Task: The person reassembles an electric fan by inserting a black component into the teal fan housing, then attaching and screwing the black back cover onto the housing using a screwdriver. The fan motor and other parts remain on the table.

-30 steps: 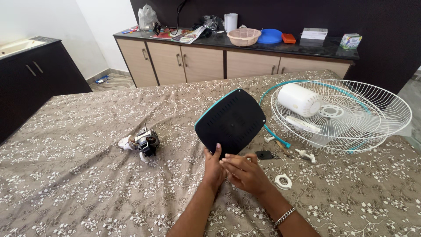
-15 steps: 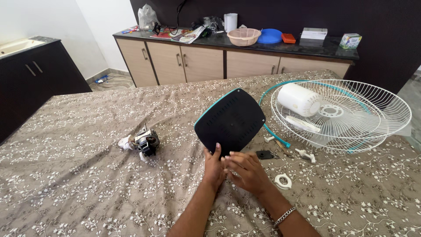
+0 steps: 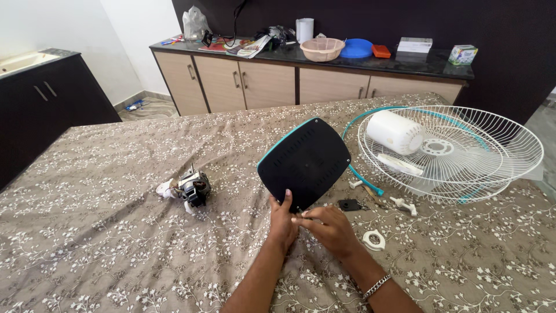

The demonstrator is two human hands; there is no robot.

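A black, rounded-square fan base (image 3: 304, 161) with a teal rim stands tilted on its lower edge on the patterned cloth. My left hand (image 3: 282, 220) grips its bottom edge, thumb up against the black underside. My right hand (image 3: 329, 227) sits just right of the left one, fingertips pinched at the same bottom edge; whatever they pinch is too small to see. A silver bracelet (image 3: 376, 286) is on my right wrist.
A white wire fan guard (image 3: 492, 174) lies at the right with a white motor cover (image 3: 395, 131) and a teal ring (image 3: 362, 177) beside it. Small white and black parts (image 3: 373, 239) lie near my right hand. A fan motor (image 3: 192, 188) rests to the left. Cabinets (image 3: 243, 84) stand behind.
My right hand's fingers have curled in and pinched at the base's bottom edge. The base has barely shifted; my left hand keeps its grip.
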